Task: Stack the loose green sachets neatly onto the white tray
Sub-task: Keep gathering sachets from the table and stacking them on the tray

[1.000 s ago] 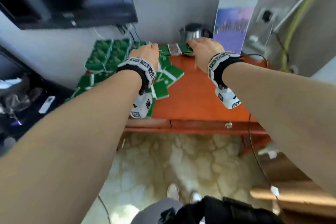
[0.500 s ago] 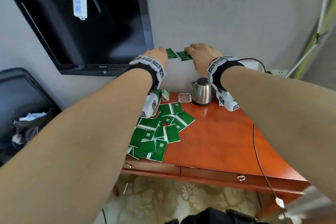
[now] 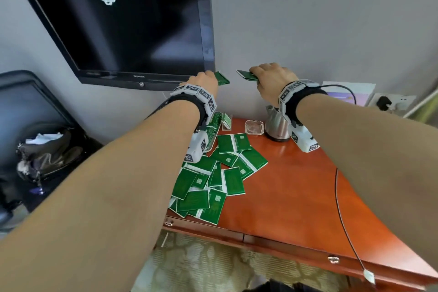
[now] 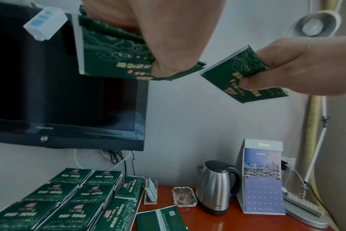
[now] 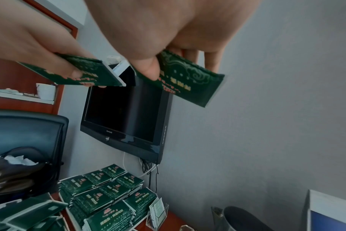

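Against the grey wall, the left hand (image 3: 205, 80) and right hand (image 3: 270, 80) each pinch green sachets (image 4: 113, 51), raised above the bench (image 3: 296, 197). Stacked sachets (image 4: 75, 201) hide the white tray; loose sachets (image 3: 213, 182) lie nearer.

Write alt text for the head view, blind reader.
Two bare hands raised before a grey wall, the left hand and the right hand each pinching a green sachet. Below, loose green sachets lie scattered on an orange-red desk beside a steel kettle; a dark wall TV hangs at left.
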### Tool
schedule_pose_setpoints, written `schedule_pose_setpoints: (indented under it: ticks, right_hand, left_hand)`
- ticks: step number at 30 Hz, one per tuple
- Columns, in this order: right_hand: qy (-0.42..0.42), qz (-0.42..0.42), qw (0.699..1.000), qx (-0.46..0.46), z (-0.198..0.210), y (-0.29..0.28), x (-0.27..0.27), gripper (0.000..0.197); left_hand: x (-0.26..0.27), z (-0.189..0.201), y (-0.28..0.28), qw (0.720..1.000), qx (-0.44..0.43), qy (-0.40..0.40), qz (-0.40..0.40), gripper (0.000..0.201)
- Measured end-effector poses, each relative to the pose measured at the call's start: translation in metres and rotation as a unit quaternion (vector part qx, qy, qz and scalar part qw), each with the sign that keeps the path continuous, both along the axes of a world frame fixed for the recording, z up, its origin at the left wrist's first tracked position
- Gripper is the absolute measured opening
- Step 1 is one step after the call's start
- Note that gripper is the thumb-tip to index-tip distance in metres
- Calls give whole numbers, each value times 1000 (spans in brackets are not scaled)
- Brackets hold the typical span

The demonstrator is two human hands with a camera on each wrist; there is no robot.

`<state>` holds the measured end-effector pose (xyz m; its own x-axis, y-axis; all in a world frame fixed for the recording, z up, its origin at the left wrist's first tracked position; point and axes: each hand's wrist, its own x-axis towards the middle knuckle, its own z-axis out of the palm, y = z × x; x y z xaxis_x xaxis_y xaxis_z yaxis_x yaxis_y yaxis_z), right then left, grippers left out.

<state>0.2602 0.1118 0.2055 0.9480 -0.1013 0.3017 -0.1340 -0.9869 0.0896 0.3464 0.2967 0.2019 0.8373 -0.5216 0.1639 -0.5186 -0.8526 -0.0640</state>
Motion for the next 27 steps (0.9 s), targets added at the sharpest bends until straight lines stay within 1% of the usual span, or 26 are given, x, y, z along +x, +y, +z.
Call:
schedule_pose_setpoints:
  ticks: [4,7,12,15,17,20,22,25,27]
  right_hand:
    - [34,22,999,-1,-24,-27,56,44]
    - [66,56,996,-3,-46,-44,105,47]
    - [113,114,987,-6,-91,-64,180,55]
    - [147,146,978,-12,-121,-69,214,56]
    - [171,169,971,-14,-145,-71,234,56]
    - [195,192,961,-34,-185,-71,262,65]
    - [221,202,953,-45,-209,-70,278,72]
    - [248,218,941,-68,-238,-70,306,79]
    - [261,230,935,-74,-256,-70,324,85]
  left_hand:
    - [47,-27,-17,999,-11,23,45,34]
    - [79,-50,-31,995,-12,46,86,37]
    - [116,-93,-46,980,0,116,161,45]
    - [132,-133,-49,963,-4,146,226,57]
    - [140,-161,-48,944,-8,184,273,66]
    - [151,-202,-47,916,-20,240,320,68]
    - [156,-226,-48,906,-21,269,327,70]
    - [169,-256,-57,903,-31,292,314,80]
    - [178,-273,-67,899,-50,299,317,81]
